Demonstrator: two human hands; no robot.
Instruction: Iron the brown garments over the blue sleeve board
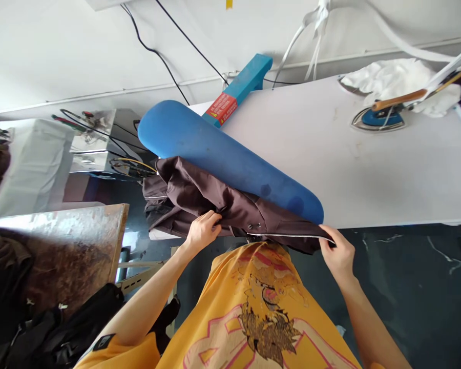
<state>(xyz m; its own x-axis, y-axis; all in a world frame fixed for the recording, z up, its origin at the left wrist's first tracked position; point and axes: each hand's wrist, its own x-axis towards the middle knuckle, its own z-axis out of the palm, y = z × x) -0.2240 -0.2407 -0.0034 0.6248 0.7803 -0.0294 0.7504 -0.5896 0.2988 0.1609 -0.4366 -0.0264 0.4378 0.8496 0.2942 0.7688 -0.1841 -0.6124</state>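
A dark brown garment (200,197) with a silver zipper (288,235) hangs over the near side of a long blue padded sleeve board (223,154). My left hand (203,230) is closed on a fold of the brown cloth near two snaps. Pinching the garment's edge at the zipper's right end is my right hand (338,253). The zipper runs stretched between the two hands. My yellow printed shirt fills the bottom of the view.
A wide white ironing table (369,164) lies behind the sleeve board, with a steam iron (380,115) and white cloth (399,82) at its far right. A worn wooden board (61,246) and dark garments (42,328) sit at the left. Metal equipment (100,143) stands behind.
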